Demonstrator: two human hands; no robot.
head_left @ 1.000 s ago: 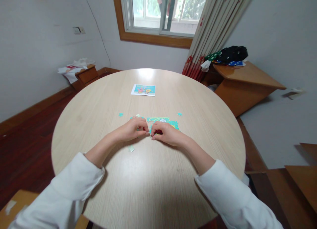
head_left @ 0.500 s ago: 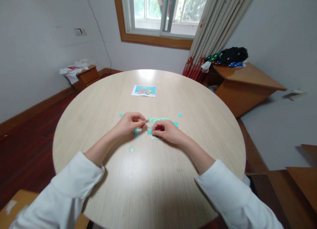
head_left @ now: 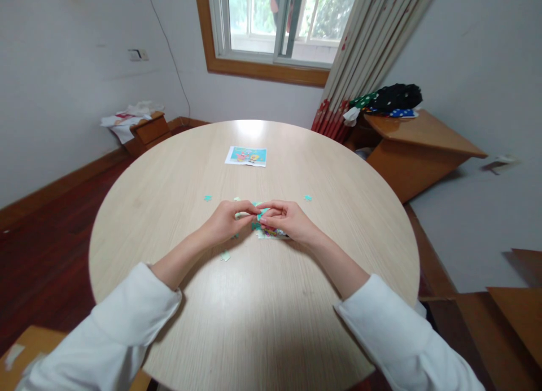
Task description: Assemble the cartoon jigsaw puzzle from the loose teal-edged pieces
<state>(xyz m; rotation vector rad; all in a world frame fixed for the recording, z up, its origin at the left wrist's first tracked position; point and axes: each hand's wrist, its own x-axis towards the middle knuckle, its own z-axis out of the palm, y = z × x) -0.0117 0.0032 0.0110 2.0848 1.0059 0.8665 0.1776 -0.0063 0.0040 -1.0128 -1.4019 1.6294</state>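
My left hand [head_left: 226,222] and my right hand [head_left: 288,220] meet fingertip to fingertip over a partly joined teal jigsaw [head_left: 271,233] on the round wooden table [head_left: 254,301]. Together they pinch a small teal puzzle piece [head_left: 262,213] between thumbs and forefingers, just above the joined part. My right hand covers most of the joined puzzle. Loose teal pieces lie nearby: one [head_left: 207,198] to the left, one [head_left: 307,198] to the right, one [head_left: 224,256] close to my left wrist. A picture card [head_left: 246,156] lies farther back on the table.
A wooden side cabinet [head_left: 412,148] with dark dotted cloth [head_left: 392,97] stands at the right, beside a curtain [head_left: 364,52]. A small drawer unit with papers [head_left: 138,123] sits at the left wall. A window [head_left: 279,18] is behind the table.
Both hands have shifted back from the near edge of the puzzle. The left hand lifted a small piece, and now both hands' fingertips hold it over the joined part.
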